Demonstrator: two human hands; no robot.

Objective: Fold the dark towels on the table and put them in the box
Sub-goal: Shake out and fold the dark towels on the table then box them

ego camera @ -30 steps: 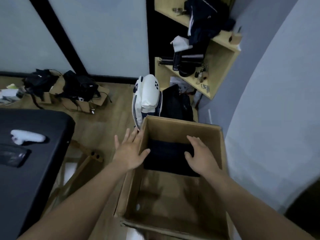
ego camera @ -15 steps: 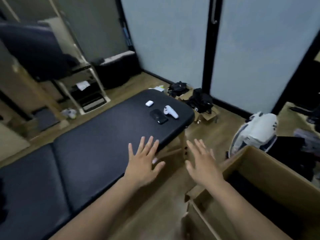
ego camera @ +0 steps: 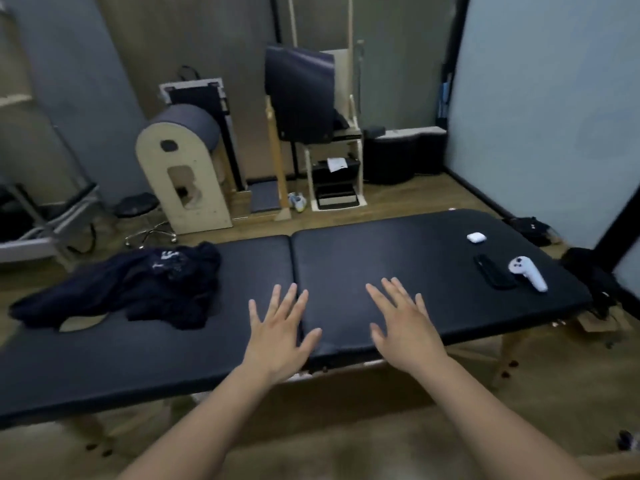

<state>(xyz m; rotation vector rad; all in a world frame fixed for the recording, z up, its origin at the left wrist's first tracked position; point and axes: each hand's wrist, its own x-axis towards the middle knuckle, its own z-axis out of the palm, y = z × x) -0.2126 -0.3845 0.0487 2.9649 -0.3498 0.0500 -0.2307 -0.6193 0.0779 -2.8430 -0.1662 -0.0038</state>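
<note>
No text, label, brand or number can be read. White printed marks are seen on the crumpled dark towels (ego camera: 138, 289) at the left end of the table (ego camera: 381, 258), but they are too blurred to be deciphered. Any print on the sheet of paper (ego camera: 336, 164) behind the table cannot be resolved.

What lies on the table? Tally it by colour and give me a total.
White: 2, case and controller.
Black: 1, phone.
Navy: 1, towel heap; how many towels are in it cannot be told.
Total: 4.
</note>
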